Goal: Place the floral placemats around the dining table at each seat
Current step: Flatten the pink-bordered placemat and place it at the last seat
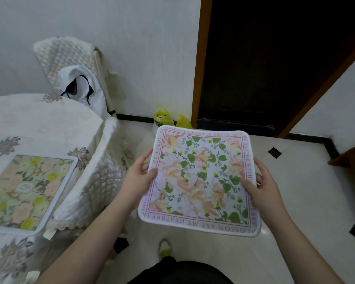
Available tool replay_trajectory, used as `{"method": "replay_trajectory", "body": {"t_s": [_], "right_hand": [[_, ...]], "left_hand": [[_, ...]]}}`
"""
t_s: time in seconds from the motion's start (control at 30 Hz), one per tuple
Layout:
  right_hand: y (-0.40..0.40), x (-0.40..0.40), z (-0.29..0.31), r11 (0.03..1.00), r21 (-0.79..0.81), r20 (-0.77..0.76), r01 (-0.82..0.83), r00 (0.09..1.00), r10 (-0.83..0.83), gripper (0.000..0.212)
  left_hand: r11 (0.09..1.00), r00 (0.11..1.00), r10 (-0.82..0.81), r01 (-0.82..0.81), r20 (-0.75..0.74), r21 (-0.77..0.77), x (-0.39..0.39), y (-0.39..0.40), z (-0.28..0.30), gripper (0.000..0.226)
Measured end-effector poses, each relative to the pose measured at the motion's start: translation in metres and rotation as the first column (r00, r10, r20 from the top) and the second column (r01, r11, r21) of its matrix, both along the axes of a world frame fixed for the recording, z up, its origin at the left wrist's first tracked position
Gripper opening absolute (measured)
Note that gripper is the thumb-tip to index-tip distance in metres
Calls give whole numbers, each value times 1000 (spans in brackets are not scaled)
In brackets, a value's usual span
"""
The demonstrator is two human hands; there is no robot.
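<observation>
Head view: my left hand (pixel 140 174) and right hand (pixel 261 182) grip a pink placemat (pixel 199 179) by opposite edges, above the floor. One green placemat (pixel 27 191) lies on the surface (pixel 39 124); I judge the next move carries this one to another seat.

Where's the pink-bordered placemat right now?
In the head view, the pink-bordered placemat is held off the table, over the floor, gripped by the left hand and right hand, to the right of the dining table.
</observation>
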State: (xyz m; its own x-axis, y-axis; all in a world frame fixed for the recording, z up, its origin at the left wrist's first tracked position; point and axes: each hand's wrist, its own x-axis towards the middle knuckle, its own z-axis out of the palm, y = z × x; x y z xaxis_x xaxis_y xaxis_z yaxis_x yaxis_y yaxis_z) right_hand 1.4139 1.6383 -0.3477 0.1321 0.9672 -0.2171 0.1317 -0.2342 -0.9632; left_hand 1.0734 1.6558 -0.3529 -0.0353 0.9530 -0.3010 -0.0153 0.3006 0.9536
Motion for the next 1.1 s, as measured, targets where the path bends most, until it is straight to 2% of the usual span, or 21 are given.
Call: {"method": "replay_trajectory", "body": {"t_s": [0.47,0.67,0.87,1.1], "right_hand": [[149,-82,21,992,38,-11,-123,992,124,58],[196,-120,23,989,45,-4,-142,990,143,58],[239,-128,18,987,3,9,-159,987,159,64],[301,-123,3,984,-22,10,-177,984,178,65]], "left_hand": [[993,993,109,-111,47,41,-79,117,1,64],[990,990,138,-138,17,28,-113,162,11,62],[989,989,148,-147,29,-7,-123,195,9,60],[984,984,174,-175,-27,-17,-116,245,3,60]]}}
